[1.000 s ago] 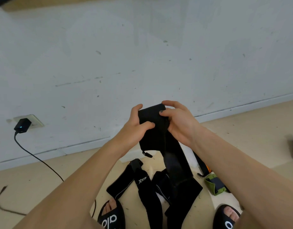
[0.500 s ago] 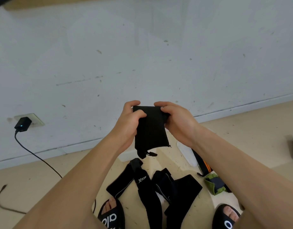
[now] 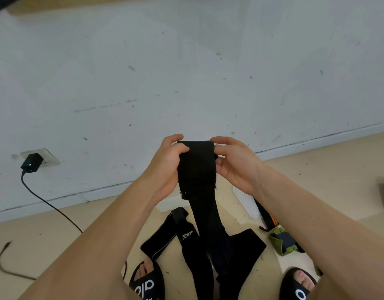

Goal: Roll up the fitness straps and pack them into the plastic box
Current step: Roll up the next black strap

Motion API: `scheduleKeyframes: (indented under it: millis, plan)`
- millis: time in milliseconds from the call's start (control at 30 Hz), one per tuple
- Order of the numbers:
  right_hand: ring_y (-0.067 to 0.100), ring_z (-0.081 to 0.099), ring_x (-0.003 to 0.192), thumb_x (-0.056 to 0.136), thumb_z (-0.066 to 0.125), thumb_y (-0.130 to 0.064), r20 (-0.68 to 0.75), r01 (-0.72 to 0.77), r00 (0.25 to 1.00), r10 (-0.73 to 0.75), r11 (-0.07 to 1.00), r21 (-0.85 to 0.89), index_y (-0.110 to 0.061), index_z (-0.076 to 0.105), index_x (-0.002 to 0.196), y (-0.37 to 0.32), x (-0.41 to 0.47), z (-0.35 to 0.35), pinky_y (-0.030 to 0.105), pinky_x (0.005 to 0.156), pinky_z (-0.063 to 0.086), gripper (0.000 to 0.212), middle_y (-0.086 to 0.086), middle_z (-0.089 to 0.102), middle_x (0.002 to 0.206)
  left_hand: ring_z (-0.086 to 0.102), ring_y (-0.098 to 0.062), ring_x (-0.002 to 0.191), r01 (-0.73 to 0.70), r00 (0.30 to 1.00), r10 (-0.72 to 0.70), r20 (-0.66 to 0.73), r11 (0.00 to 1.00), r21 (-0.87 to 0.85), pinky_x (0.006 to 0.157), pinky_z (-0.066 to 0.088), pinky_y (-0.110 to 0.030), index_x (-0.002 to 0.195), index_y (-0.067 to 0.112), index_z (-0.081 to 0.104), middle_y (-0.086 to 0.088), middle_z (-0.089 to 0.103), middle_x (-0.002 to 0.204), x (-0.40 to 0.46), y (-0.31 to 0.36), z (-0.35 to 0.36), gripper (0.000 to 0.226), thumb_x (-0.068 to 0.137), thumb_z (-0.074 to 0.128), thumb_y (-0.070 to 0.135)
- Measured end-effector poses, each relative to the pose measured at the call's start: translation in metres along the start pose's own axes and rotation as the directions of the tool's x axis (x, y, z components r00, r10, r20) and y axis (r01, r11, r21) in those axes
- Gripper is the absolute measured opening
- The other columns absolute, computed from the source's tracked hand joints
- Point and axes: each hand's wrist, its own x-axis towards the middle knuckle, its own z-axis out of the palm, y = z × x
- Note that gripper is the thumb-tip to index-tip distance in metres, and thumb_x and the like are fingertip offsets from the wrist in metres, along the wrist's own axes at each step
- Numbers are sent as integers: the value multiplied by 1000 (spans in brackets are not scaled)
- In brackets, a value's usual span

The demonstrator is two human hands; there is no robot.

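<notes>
a: up in front of the wall, between both hands, the black strap (image 3: pixel 196 163) is being rolled, so i'd judge the rolling step is under way and nothing is packed yet

b: how are the hands set?

a: the left hand (image 3: pixel 165 167) grips the left edge of the roll, thumb on the front, fingers curled behind. the right hand (image 3: pixel 236 163) pinches the right edge, thumb and fingers closed round it. both forearms reach forward, wrists raised, the roll held level

b: how much is left to wind?

a: a long tail hangs from the roll down to the floor (image 3: pixel 57 239), so a good deal, i'd say. the next move calls for turning the roll downward onto the tail while keeping the edges squared so it doesn't cone

b: and the box?

a: a pale plastic box (image 3: pixel 245 201) seems to sit on the floor just under the hands, mostly hidden. more black straps (image 3: pixel 186 237) lie near the slippers (image 3: pixel 146 282), and a green strap (image 3: pixel 279 241) lies to the right
</notes>
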Motion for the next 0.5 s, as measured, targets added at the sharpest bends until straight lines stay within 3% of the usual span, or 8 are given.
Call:
scheduleKeyframes:
  millis: [100, 200, 267, 367, 500]
  plan:
    - [31, 60, 90, 100, 45, 10, 9, -7, 1000, 7, 1000, 11, -7, 54, 132, 4, 1, 1, 42, 90, 60, 37, 20, 66, 110, 59, -21, 110, -54, 998, 59, -22, 981, 184, 76, 52, -30, 141, 26, 45, -4, 54, 126, 1, -7, 4, 42, 103, 45, 7]
    - [25, 65, 70, 102, 42, 6, 11, -16, 1000, 16, 1000, 10, -7, 53, 132, 2, -3, 4, 34, 68, 57, 34, 19, 67, 109, 59, -19, 107, -94, 995, 103, -13, 949, 301, 75, 51, -29, 142, 29, 40, -1, 53, 125, 2, -10, 5, 45, 102, 46, 7]
    - [22, 65, 71, 105, 41, -1, 11, -12, 1000, 12, 1000, -4, -6, 53, 133, 0, -5, 3, 32, 66, 57, 31, 18, 66, 113, 57, -14, 105, -128, 991, 136, 7, 912, 389, 75, 50, -25, 143, 28, 39, 0, 51, 125, 2, -10, 5, 47, 102, 47, 6]
    - [21, 67, 80, 105, 46, -6, 26, 3, 1000, 0, 995, -98, -10, 50, 139, 0, -6, 3, 31, 74, 59, 35, 15, 66, 115, 58, -14, 107, -158, 987, 154, 46, 882, 443, 77, 50, -24, 142, 30, 38, -2, 52, 128, 2, -11, 3, 48, 102, 47, 7]
    - [30, 70, 105, 101, 47, 7, 50, 60, 997, -51, 975, -213, -16, 45, 146, 0, -6, 2, 40, 97, 58, 50, 23, 68, 121, 53, -5, 106, -234, 972, 183, 147, 797, 557, 74, 44, -15, 145, 29, 38, 1, 43, 134, 2, -12, 3, 49, 101, 49, 11]
